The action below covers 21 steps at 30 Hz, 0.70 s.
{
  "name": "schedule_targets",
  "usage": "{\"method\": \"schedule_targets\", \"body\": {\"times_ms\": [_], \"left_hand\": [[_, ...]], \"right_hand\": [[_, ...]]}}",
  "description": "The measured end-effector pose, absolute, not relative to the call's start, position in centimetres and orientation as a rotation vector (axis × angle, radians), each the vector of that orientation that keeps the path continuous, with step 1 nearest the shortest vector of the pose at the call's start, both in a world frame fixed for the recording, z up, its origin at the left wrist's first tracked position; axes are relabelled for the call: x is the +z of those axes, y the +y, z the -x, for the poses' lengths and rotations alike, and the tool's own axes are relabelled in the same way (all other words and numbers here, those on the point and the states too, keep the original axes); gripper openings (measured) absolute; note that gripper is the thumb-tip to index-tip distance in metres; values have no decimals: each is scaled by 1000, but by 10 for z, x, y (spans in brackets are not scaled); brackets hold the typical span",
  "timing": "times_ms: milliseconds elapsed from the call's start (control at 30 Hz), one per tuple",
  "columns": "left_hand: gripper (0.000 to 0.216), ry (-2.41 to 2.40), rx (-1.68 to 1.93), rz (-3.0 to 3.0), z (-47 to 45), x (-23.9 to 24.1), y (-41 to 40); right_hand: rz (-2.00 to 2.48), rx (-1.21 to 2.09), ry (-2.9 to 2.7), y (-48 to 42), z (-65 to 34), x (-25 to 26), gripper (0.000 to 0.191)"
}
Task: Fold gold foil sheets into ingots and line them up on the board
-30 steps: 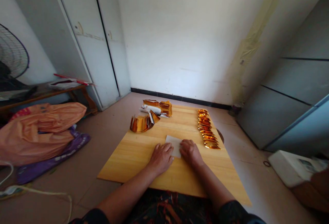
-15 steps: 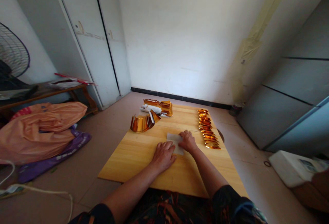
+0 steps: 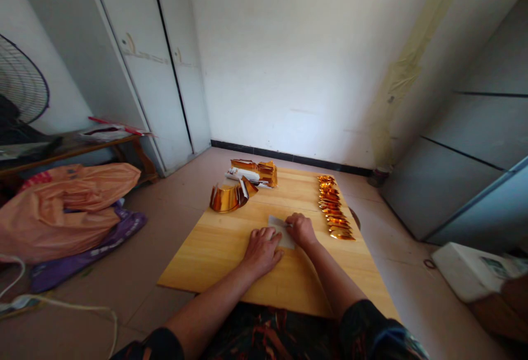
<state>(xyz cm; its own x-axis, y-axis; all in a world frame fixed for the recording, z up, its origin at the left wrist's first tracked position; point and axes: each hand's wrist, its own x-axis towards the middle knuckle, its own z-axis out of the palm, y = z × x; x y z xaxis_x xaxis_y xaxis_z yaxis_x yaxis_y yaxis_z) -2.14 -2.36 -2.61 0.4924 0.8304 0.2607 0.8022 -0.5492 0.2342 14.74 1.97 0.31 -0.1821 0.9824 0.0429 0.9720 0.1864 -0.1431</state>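
Observation:
A small white paper sheet (image 3: 277, 224) lies on a low wooden board (image 3: 214, 261) in front of me. My left hand (image 3: 260, 251) rests flat on the board, its fingertips on the sheet's near-left edge. My right hand (image 3: 302, 229) sits on the sheet's right side with its fingers curled down and pressed onto the paper. A row of several folded gold foil pieces (image 3: 334, 208) lies just right of my right hand.
A curled stack of gold foil (image 3: 226, 197) and a pack of gold sheets (image 3: 259, 172) sit at the board's far left. An orange bag (image 3: 70, 206), a purple bag (image 3: 82, 261) and a cable (image 3: 61, 310) lie on the floor left. A white box (image 3: 470, 269) is at right.
My right hand moved forward from the sheet's near edge to its right side and curled its fingers onto it. My left hand stayed nearly still.

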Motion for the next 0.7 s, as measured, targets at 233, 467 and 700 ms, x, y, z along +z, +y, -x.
{"method": "schedule_targets", "body": {"times_ms": [233, 467, 700], "left_hand": [[33, 1415, 564, -2637, 23, -20, -26], [20, 1399, 581, -2694, 25, -17, -31], [33, 1295, 726, -2753, 25, -14, -25]], "right_hand": [[1701, -113, -2525, 4, -149, -3, 23], [1675, -115, -2619, -9, -145, -2, 21], [1712, -96, -2610, -10, -140, -6, 22]]}}
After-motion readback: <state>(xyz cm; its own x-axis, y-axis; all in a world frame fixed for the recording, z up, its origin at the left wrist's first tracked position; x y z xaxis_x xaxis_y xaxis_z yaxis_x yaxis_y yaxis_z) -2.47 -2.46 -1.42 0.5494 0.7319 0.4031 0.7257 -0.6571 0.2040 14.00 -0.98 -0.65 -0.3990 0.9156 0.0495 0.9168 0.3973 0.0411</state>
